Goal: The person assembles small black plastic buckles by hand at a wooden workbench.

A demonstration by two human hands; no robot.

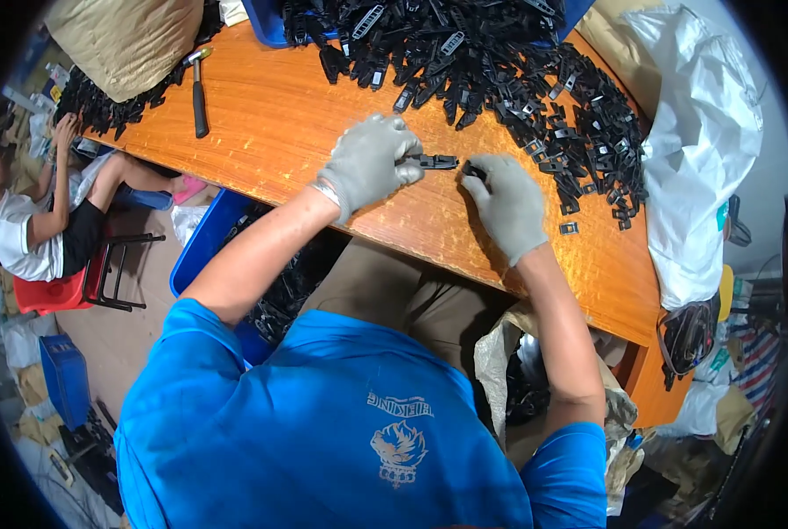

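My left hand, in a grey glove, is closed on one end of a long black plastic piece just above the wooden table. The free end of that piece points right, toward my other hand. My right hand, gloved the same way, pinches a small black plastic part between thumb and fingers. A short gap shows between the two parts. Beyond my hands a heap of long black plastic pieces spreads over the table, with smaller black parts scattered at the right.
A hammer lies at the table's left. Blue bins and an open sack stand by my legs. White bags hang at the right edge. At the far left another person sits on a red chair, hands at more black pieces.
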